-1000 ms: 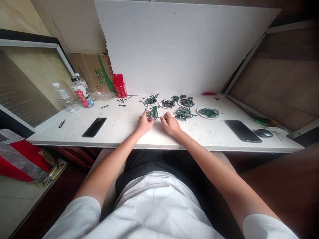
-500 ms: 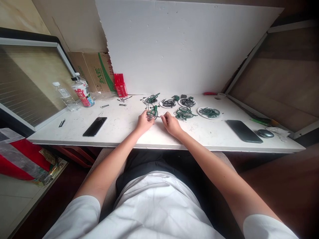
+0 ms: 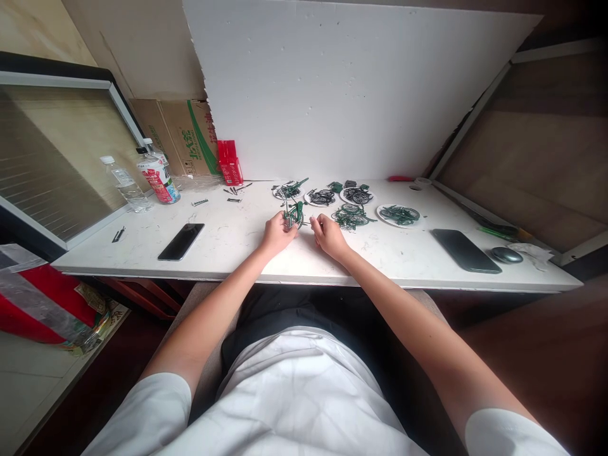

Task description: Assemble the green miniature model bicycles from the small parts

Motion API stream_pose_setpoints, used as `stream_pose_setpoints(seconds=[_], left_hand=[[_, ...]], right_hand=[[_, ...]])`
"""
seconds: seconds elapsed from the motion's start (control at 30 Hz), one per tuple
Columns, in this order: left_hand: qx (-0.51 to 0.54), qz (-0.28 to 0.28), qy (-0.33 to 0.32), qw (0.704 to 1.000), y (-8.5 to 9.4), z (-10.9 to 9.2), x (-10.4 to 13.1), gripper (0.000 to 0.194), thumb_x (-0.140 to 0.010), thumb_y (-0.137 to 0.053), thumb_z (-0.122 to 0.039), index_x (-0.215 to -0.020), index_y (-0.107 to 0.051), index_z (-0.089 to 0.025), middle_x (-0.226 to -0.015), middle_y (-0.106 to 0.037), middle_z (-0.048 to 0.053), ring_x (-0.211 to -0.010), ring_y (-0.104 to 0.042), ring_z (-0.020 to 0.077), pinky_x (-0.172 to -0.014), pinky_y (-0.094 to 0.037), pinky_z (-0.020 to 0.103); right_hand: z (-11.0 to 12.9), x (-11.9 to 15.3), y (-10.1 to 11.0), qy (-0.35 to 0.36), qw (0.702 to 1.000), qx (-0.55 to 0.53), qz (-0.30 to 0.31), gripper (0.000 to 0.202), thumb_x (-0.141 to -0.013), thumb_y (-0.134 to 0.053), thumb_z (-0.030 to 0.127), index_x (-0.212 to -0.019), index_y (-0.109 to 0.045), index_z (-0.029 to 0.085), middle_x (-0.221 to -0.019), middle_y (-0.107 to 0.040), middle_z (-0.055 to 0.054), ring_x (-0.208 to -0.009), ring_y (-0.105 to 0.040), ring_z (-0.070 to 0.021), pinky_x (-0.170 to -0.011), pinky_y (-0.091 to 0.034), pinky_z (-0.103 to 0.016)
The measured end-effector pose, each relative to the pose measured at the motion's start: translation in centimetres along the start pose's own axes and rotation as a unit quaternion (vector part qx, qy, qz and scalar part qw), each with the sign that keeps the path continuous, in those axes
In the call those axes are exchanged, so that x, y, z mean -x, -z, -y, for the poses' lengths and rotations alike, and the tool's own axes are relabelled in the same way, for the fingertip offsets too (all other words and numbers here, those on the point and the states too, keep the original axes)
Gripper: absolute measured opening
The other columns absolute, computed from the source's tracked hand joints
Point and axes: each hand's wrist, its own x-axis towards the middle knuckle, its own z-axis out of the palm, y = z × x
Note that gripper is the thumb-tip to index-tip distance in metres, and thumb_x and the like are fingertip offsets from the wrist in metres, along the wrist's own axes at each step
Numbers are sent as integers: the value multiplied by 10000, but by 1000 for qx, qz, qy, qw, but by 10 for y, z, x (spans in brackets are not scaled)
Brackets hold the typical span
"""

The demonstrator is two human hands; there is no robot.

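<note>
Over the middle of the table, my left hand (image 3: 278, 232) is closed around a small green model bicycle (image 3: 295, 214), its wheel and frame sticking up past the fingers. My right hand (image 3: 327, 234) is just to the right of it, thumb and forefinger pinched. A thin dark tip shows between the pinch and the bicycle, but what it belongs to is too small to make out. Right behind my right hand lies a pile of green bicycle parts (image 3: 352, 217). A white plate (image 3: 274, 194) with green and dark parts sits beyond my left hand.
Plates with black wheels (image 3: 357, 196), dark parts (image 3: 320, 197) and green parts (image 3: 400, 215) stand behind and right. Phones lie at left (image 3: 181, 242) and right (image 3: 465, 251), the latter beside a mouse (image 3: 506, 254). Bottles (image 3: 159, 180) and a red box (image 3: 230, 163) stand back left.
The model bicycle has tilted and shifted slightly right in my left hand. My right hand has moved a little to the right, its fingers still pinched.
</note>
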Motion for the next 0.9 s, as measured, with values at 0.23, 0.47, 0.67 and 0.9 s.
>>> stream_pose_setpoints(seconds=[0.23,0.47,0.67,0.9], left_hand=[[1,-22,-16,1000,-1,8,-3,309,-868,-817,-303,-1069,-607,-198,-1092,-787,123,-817,-805,224,-703,-676,322],[-33,-36,-7,999,1,15,-5,278,-899,-799,-302,-1058,-590,-211,-1043,-789,105,-770,-798,210,-725,-659,313],[-19,-24,-16,999,1,10,-3,301,-893,-803,-314,-1086,-601,-199,-1081,-789,117,-817,-804,215,-725,-657,308],[-68,-22,-65,995,2,-5,3,235,-940,-740,-325,-1069,-579,-210,-1015,-798,99,-757,-803,220,-698,-639,307]], right_hand=[[-2,-1,-1,-10,1000,18,-14,401,-1102,-407,612,-910,-478,267,-565,-558,20,-555,-560,-220,-635,-369,-335],[-2,-1,-1,49,997,17,55,430,-1098,-412,568,-960,-619,218,-647,-601,-9,-621,-564,-207,-683,-377,-321],[3,1,4,51,997,6,63,497,-1101,-413,591,-943,-685,207,-566,-549,8,-578,-535,-196,-698,-399,-321],[21,5,5,-102,952,-269,109,455,-1036,-552,624,-799,-522,236,-544,-363,74,-469,-366,-125,-535,-312,-278]])
